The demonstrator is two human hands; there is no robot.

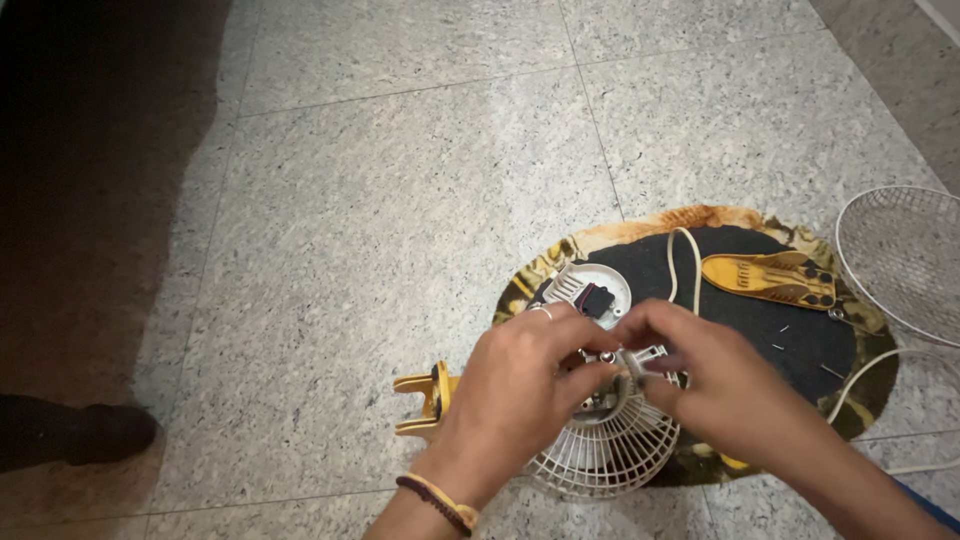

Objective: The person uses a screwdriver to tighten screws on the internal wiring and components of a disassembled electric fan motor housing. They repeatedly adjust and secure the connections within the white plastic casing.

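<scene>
White plastic fan grille point(610, 455), round and ribbed, lies at the near edge of the round dark mat with a yellow patterned border point(800, 345), on the speckled grey stone floor tiles point(400, 200). My left hand point(520, 385), a ring on one finger and a braided band at the wrist, is curled over the small metal part at the grille's hub point(628, 362), fingertips pinching it. My right hand point(715, 375) is closed on the same part from the other side, touching the left. A yellow plastic bracket point(425, 398) lies just off the mat's left edge. A white round motor housing point(590, 290), a yellow oval cover point(768, 278) and a white cord point(685, 262) lie toward the mat's far edge. A wire mesh guard point(900, 262) sits off the right edge.
</scene>
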